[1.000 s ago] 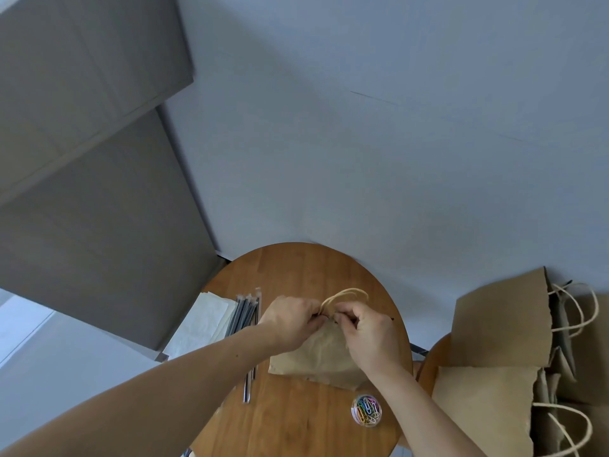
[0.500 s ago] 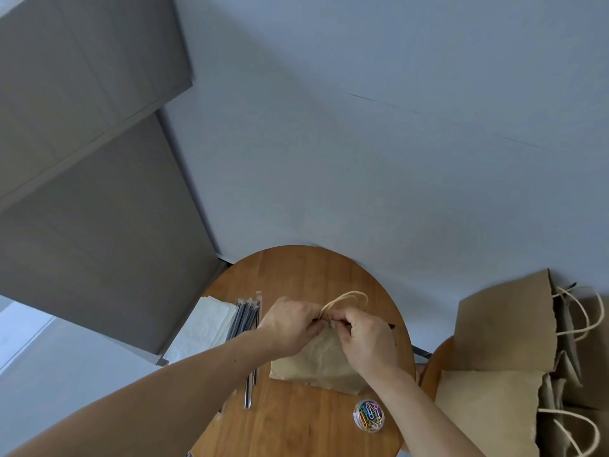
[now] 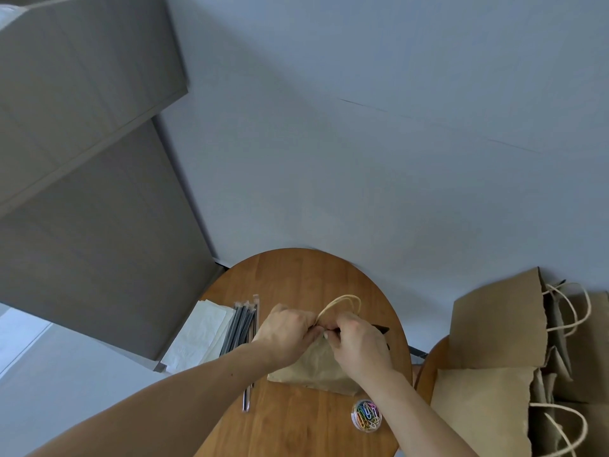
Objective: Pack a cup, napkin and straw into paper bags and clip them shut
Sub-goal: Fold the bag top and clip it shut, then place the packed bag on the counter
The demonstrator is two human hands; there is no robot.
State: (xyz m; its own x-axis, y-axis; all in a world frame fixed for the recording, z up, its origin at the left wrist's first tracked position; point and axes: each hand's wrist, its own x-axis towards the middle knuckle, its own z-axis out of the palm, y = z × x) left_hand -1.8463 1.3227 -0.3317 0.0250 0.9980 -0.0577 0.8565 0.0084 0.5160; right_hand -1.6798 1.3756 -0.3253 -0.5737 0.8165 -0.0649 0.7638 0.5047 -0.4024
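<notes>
Your left hand (image 3: 286, 334) and right hand (image 3: 357, 344) both pinch the top edge of the paper bag (image 3: 309, 367), fingers curled, just below its handles. The bag lies on the worktop (image 3: 296, 278), with straws (image 3: 242, 328) and napkins (image 3: 197, 334) to its left and a tub of paper clips (image 3: 366, 415) beside your right wrist.

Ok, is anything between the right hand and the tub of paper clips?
Nothing visible. The right hand pinches the top of the paper bag with the left hand; the clip tub sits on the table nearer the person, beside the right forearm.
</notes>
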